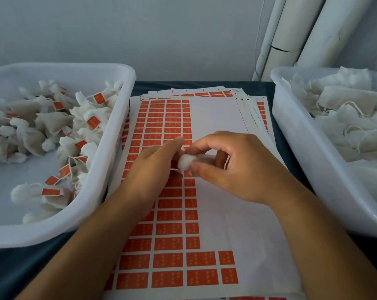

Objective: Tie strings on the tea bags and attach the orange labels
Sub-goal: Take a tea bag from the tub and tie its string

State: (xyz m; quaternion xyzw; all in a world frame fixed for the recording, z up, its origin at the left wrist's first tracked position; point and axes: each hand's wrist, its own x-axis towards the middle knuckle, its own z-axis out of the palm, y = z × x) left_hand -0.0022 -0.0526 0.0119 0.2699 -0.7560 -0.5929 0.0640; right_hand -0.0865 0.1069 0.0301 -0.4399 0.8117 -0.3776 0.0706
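Above the label sheet (pixel 215 213), both hands (pixel 153 167) (pixel 233 167) pinch a small, white, bunched-up tea bag (pixel 186 162).

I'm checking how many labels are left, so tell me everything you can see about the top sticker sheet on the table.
The top sticker sheet is white paper lying flat between two white tubs, on a stack of similar sheets. Rows of orange rectangular labels fill its left columns; most of the right side is bare, apart from two bottom rows. Both forearms lie over it while the hands work a tea bag above it.
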